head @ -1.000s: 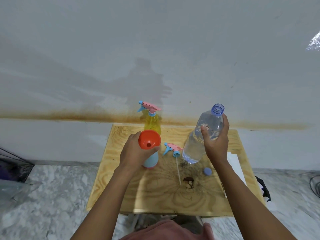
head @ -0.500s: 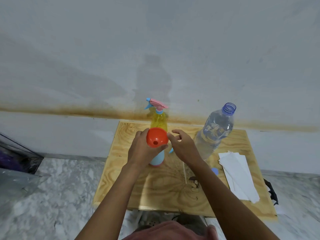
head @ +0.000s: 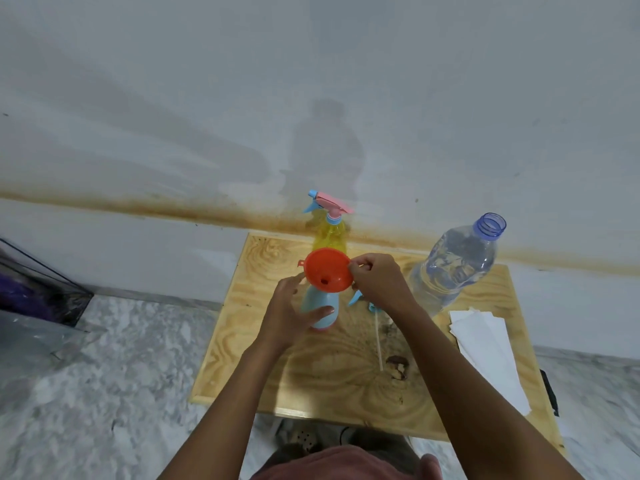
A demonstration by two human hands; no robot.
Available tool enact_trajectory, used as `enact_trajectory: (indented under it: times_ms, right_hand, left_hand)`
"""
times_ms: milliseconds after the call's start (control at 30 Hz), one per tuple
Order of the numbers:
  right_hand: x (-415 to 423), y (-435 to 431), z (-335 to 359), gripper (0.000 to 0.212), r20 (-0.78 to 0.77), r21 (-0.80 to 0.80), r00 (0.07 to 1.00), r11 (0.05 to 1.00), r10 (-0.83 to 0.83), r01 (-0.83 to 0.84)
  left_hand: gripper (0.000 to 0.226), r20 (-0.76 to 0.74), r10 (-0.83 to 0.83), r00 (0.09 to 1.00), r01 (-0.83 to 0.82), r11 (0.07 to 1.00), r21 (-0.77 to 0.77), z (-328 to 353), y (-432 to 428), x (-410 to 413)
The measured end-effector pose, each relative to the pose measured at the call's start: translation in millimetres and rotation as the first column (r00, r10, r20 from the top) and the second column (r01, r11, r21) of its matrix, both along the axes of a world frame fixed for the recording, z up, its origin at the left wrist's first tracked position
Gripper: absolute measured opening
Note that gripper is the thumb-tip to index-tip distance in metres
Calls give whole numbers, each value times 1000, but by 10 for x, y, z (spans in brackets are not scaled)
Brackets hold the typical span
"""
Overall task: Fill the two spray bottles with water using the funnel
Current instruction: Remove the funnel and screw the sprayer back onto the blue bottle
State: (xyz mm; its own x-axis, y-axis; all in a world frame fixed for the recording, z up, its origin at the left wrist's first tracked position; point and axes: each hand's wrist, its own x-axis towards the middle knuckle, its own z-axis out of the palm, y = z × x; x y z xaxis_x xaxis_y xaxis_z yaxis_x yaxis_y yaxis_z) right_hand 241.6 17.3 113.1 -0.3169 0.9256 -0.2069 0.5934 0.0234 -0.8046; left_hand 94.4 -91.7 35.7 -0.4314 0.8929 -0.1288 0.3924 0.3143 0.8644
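Step in hand, as judged: setting the orange plastic funnel [head: 327, 270] in the neck of the pale blue opaque spray bottle [head: 320, 308]; whether it is being seated or lifted out, I cannot tell.

- Blue bottle stands left of centre on the plywood desk [head: 263, 362], toward the far edge.
- Left hand [head: 289, 308] wraps the bottle body, thumb across its front.
- Right hand [head: 377, 284] pinches the funnel's right rim.
- Bottle's long axis is vertical, neck up. Funnel mouth faces up, spout down into the neck, rim tab toward the left edge.
- Fill level unreadable (body is opaque).
- Yellow translucent spray bottle [head: 330, 237] stands at the far edge, trigger head on.
- Clear uncapped plastic water bottle [head: 453, 268] stands near the far right corner.

Next move probably calls for freeing the right hand, fetching the water bottle and pouring slowly while the left steadies.
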Motion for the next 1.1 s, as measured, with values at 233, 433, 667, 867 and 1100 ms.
enact_trajectory:
  times_ms: [233, 433, 667, 867, 1100]
  right_hand:
    - [69, -18, 53, 14, -43, 44, 999, 999, -10, 12]
    - [139, -42, 44, 13, -52, 93, 998, 995, 27, -22]
    - [198, -74, -19, 14, -85, 61, 996, 998, 8, -2]
    - [266, -108, -3, 10, -186, 22, 982, 999, -32, 37]
    - [665, -298, -81, 9, -167, 158, 985, 986, -35, 62]
  left_hand:
    - [49, -72, 61, 995, -55, 995, 88, -134, 131, 106]
    - [47, -71, 71, 995, -63, 993, 102, -135, 136, 119]
    - [47, -35, 88, 995, -84, 990, 117, -152, 137, 136]
    - [47, -28, 85, 996, -81, 989, 128, -139, 128, 140]
    - [45, -10, 70, 998, -68, 990, 126, -166, 140, 117]
